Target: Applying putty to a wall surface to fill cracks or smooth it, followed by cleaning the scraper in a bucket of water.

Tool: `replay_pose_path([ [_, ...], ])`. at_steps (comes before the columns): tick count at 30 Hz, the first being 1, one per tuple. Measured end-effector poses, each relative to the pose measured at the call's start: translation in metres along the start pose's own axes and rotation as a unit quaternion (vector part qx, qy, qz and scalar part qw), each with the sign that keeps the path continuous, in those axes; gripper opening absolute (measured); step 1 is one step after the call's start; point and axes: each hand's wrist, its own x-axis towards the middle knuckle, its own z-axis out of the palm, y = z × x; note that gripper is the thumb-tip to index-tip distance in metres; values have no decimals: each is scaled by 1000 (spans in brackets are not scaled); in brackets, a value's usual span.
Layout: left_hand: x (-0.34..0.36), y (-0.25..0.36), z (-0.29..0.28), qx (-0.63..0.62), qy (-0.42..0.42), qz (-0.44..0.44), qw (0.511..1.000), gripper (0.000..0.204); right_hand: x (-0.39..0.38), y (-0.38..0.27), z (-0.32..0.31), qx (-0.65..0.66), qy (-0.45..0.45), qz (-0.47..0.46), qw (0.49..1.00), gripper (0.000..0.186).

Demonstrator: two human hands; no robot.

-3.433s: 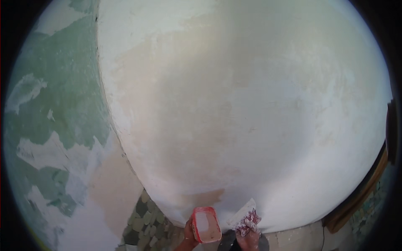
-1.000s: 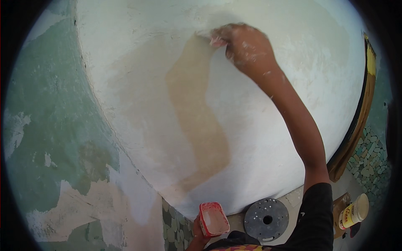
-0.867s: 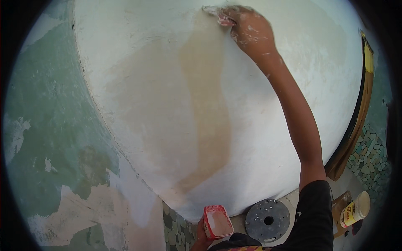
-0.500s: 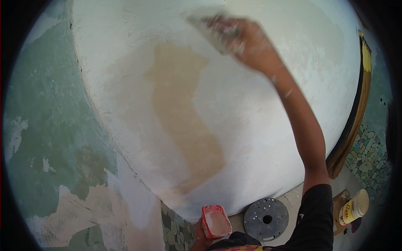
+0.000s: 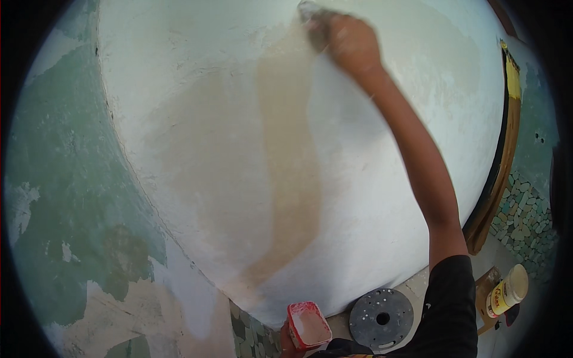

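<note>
My right hand grips a motion-blurred putty knife against the upper middle of the curved white wall, my arm stretched up from the lower right. A tan band runs down the wall below it. Low in the view, my left hand holds a red-rimmed tub with pale pinkish paste in it; its fingers are mostly hidden behind the tub.
Below the wall are a dark grey disc with a centre hole and a yellow-white container beside a brown board. A green, patchy wall is at left; wooden trim and pebble tiles are at right.
My right hand and knife rose from low beside the tub to high on the wall, then swept down-left and back up. The tub stays low; the disc and container came into view.
</note>
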Motion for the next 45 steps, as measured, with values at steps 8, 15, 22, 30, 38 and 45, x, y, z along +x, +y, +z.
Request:
replay_pose_path([
  [8, -15, 25, 29, -75, -52, -30, 995, 72, -51, -94, -58, 177, -235, -90, 951, 43],
  [15, -8, 17, 21, -45, -35, 15, 998, 71, -36, -35, -18, 66, -30, -16, 997, 44],
  [22, -21, 21, 40, -41, -29, 10, 999, 69, -28, -35, -48, 116, -75, -59, 989, 47],
  [30, -31, 28, 52, -81, -70, 2, 994, 59, -56, -45, -32, 103, -48, -131, 985, 34],
  [38, -28, 29, 45, -43, -52, 17, 998, 70, -81, -50, -24, 136, -61, -121, 981, 35],
  [45, -29, 22, 54, -20, -55, 19, 998, 69, -57, -28, 2, 116, 21, -125, 985, 47],
])
